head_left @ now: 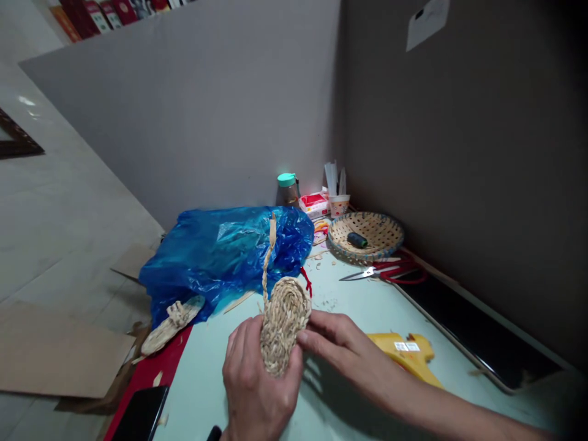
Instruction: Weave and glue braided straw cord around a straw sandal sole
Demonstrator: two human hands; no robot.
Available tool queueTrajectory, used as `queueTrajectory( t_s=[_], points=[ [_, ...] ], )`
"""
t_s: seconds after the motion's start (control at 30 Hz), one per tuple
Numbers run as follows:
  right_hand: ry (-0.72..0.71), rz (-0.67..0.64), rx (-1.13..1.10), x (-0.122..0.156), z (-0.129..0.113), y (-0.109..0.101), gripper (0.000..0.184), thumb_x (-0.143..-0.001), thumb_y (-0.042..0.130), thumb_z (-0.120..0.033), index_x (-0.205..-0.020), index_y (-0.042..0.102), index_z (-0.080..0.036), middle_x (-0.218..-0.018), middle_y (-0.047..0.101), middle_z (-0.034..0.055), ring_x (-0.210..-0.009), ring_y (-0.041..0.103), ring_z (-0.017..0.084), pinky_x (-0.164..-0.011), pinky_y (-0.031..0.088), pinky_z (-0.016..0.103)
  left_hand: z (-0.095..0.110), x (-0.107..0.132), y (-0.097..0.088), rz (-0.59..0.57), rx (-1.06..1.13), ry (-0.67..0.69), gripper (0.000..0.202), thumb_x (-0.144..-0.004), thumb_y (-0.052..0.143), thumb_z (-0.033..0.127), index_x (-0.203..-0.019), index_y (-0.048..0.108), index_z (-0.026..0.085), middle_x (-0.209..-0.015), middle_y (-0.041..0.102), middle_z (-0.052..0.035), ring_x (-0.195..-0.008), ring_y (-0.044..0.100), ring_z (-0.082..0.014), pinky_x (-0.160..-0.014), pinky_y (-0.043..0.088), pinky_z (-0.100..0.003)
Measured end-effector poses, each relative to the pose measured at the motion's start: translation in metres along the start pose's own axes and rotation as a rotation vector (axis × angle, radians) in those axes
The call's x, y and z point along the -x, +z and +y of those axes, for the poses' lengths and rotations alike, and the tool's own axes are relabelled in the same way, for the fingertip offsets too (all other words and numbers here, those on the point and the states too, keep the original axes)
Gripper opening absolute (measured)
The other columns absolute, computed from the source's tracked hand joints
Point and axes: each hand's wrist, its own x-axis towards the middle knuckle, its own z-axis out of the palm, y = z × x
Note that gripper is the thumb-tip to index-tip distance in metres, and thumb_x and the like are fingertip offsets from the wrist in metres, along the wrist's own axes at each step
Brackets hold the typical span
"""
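Upright in front of me is an oval sole of braided straw [285, 315], shaped like a small slipper sole. A loose braided straw tail [266, 263] rises from its upper left side. My left hand [257, 373] grips the lower part, fingers on the left and thumb on the right. At the right edge, my right hand [337, 340] pinches the sole between thumb and fingers; part of those fingers is hidden behind it. A straw slipper [172, 324] with a knotted strap lies at the table's left edge, against a blue plastic bag [220, 245].
Red-handled scissors [386, 269] lie beside a round woven basket [386, 236] with a dark thread spool. A yellow tool [408, 355] is behind my right forearm. Along the right wall rests a long black panel [478, 331]. A phone [142, 413], jar [287, 191] and paper cup [339, 205] stand around.
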Motion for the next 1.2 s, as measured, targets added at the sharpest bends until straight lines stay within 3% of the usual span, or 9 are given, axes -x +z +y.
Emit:
queueTrajectory(
  t_s=[0.2,0.27,0.37,0.43,0.57,0.67,0.87,1.2],
  points=[
    [0.039,-0.063,-0.017,-0.005,0.002,-0.021,0.035,-0.095,0.058,-0.046,-0.077,0.061,-0.016,-0.080,0.061,0.0021,-0.083,0.056,0.021,-0.080,0.046,0.031,-0.002,0.003,-0.004,-0.191,0.169,-0.068,0.062,-0.083,0.070,0.046,-0.130,0.053,0.009,-0.117,0.070,-0.0233,-0.107,0.067,-0.0373,-0.087,0.054,-0.046],
    [0.060,-0.092,-0.030,-0.007,0.006,-0.029,0.036,-0.094,0.058,-0.048,-0.077,0.061,-0.016,-0.081,0.061,0.0023,-0.082,0.055,0.020,-0.080,0.045,0.031,-0.002,0.000,-0.008,-0.274,0.291,-0.129,0.058,-0.086,0.067,0.047,-0.130,0.057,0.010,-0.122,0.069,-0.0214,-0.113,0.065,-0.0366,-0.092,0.052,-0.046],
    [0.101,-0.155,-0.047,-0.011,0.013,-0.041,0.038,-0.092,0.059,-0.049,-0.077,0.060,-0.015,-0.080,0.058,0.0017,-0.079,0.053,0.019,-0.077,0.044,0.030,0.004,-0.009,-0.013,-0.389,0.532,-0.283,0.043,-0.093,0.056,0.047,-0.121,0.069,0.016,-0.121,0.072,-0.0152,-0.113,0.065,-0.0322,-0.094,0.051,-0.040],
    [0.129,-0.185,-0.048,-0.012,0.015,-0.047,0.038,-0.092,0.060,-0.050,-0.077,0.058,-0.015,-0.079,0.056,0.0008,-0.078,0.051,0.018,-0.075,0.042,0.030,0.008,-0.014,-0.015,-0.403,0.664,-0.440,0.043,-0.095,0.052,0.049,-0.114,0.075,0.018,-0.117,0.075,-0.0124,-0.112,0.066,-0.0309,-0.093,0.051,-0.037],
    [0.162,-0.227,-0.029,-0.012,0.015,-0.050,0.037,-0.092,0.060,-0.049,-0.079,0.057,-0.015,-0.077,0.052,-0.0009,-0.074,0.046,0.016,-0.072,0.039,0.028,0.007,-0.017,-0.011,-0.398,0.786,-0.676,0.039,-0.084,0.067,0.051,-0.099,0.082,0.018,-0.097,0.081,-0.0084,-0.096,0.069,-0.0295,-0.085,0.053,-0.034],
    [0.157,-0.256,-0.004,-0.012,0.014,-0.050,0.036,-0.093,0.059,-0.049,-0.082,0.059,-0.015,-0.078,0.053,-0.0008,-0.074,0.044,0.016,-0.071,0.038,0.028,0.000,-0.017,-0.008,-0.393,0.801,-0.702,0.034,-0.079,0.074,0.047,-0.091,0.084,0.018,-0.088,0.081,-0.0071,-0.086,0.070,-0.0279,-0.082,0.052,-0.033],
    [0.097,-0.292,0.034,-0.011,0.013,-0.052,0.038,-0.095,0.058,-0.051,-0.083,0.064,-0.015,-0.085,0.061,0.0023,-0.083,0.052,0.020,-0.081,0.043,0.030,-0.009,-0.017,-0.006,-0.452,0.894,-0.731,0.029,-0.078,0.076,0.044,-0.087,0.085,0.017,-0.085,0.081,-0.0068,-0.090,0.069,-0.0288,-0.086,0.050,-0.034],
    [0.072,-0.370,0.035,-0.011,0.008,-0.054,0.038,-0.099,0.055,-0.049,-0.094,0.069,-0.015,-0.092,0.064,0.0018,-0.094,0.057,0.021,-0.089,0.045,0.030,-0.007,-0.017,-0.004,-0.585,1.147,-0.857,0.021,-0.076,0.080,0.035,-0.079,0.083,0.014,-0.074,0.077,-0.0069,-0.073,0.065,-0.0212,-0.074,0.050,-0.028]
  ],
)
